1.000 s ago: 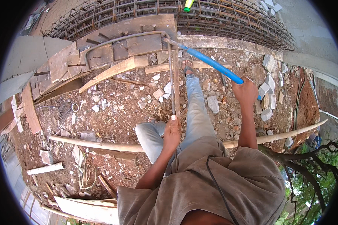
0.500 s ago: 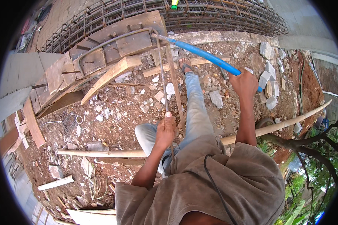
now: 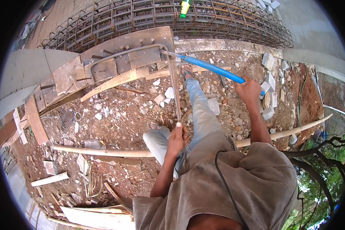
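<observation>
My left hand (image 3: 175, 140) is closed around the straight length of a thin steel bar, thumb lying along it. From there the bar runs up to the bench, turns sharply near its right end and continues left as a bent reinforcing bar (image 3: 157, 45) past upright steel pins. A bending lever with a blue sleeve (image 3: 214, 68) meets the bar at that turn. Its far end is gripped by my right hand (image 3: 249, 90), arm stretched out to the right. Steel plates and pins sit on the wooden bench board (image 3: 163, 36). How the lever's head sits on the bar is too small to tell.
Beyond the bench lies a long rebar cage (image 3: 234, 27) with a yellow-green bottle (image 3: 185, 8) above it. A bamboo pole (image 3: 103, 151) crosses the ground behind my legs. Rubble, concrete chunks (image 3: 270, 81) and planks (image 3: 37, 120) lie around. Branches (image 3: 318, 168) stand at right.
The view has shifted, so the bench and cage sit lower. Both hands keep their grips, and the blue lever lies at a slightly flatter angle.
</observation>
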